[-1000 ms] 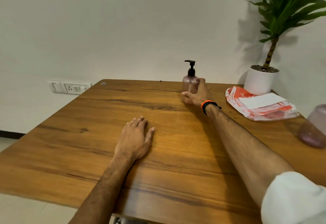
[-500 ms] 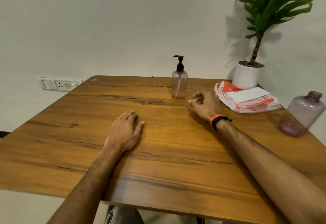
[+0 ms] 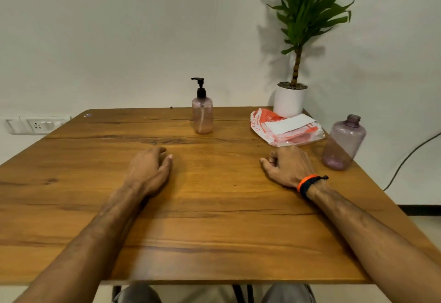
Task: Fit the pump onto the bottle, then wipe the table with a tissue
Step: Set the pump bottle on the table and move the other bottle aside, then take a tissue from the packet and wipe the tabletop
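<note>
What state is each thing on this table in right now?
pump bottle: upright, black pump fitted
second bottle: upright, no cap
tissue pack: lying flat, untouched
left hand: resting on the table, empty
right hand: resting, loosely curled, empty

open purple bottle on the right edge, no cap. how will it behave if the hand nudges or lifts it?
The purple bottle looks see-through and empty, so probably light and easy to shove. It is tall with a narrow open neck, so a high nudge could tip it, and a round body would likely roll. It stands near the table edge, beside the right hand, so a fall seems possible.
</note>
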Action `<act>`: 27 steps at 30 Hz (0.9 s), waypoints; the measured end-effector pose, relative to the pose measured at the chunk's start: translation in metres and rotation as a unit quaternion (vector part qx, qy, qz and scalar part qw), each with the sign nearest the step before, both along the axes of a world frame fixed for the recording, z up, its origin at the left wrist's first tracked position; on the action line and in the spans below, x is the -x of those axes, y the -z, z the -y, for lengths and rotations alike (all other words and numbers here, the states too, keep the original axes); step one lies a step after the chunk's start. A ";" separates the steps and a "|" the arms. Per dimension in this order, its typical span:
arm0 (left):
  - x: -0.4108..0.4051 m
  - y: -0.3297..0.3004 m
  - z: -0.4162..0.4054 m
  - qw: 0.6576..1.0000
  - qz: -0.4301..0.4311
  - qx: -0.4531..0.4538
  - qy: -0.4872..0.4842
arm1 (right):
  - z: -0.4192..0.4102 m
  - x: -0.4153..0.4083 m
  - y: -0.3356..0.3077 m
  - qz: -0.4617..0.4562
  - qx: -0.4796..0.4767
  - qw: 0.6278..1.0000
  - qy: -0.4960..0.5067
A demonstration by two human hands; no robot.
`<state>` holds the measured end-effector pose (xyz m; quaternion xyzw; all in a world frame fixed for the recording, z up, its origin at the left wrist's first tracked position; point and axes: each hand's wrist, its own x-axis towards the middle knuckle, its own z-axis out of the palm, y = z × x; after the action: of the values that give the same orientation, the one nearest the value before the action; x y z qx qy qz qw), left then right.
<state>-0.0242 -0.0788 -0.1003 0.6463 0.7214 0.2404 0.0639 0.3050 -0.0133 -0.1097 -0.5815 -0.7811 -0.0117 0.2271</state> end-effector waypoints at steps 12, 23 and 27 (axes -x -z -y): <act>-0.174 -0.024 -0.125 0.994 0.068 -0.014 0.089 | 0.001 -0.039 0.006 0.002 -0.005 1.000 0.014; -0.237 -0.026 -0.214 0.994 0.096 0.015 0.044 | -0.005 -0.037 0.010 0.016 -0.005 1.000 -0.009; -0.249 -0.018 -0.235 0.993 0.102 0.056 0.029 | -0.003 -0.034 0.008 0.017 0.007 1.000 -0.013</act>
<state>0.2250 0.1557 -0.0821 0.6342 0.7046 0.2625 0.1800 0.3392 -0.0104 -0.1176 -0.5725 -0.7926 -0.0130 0.2096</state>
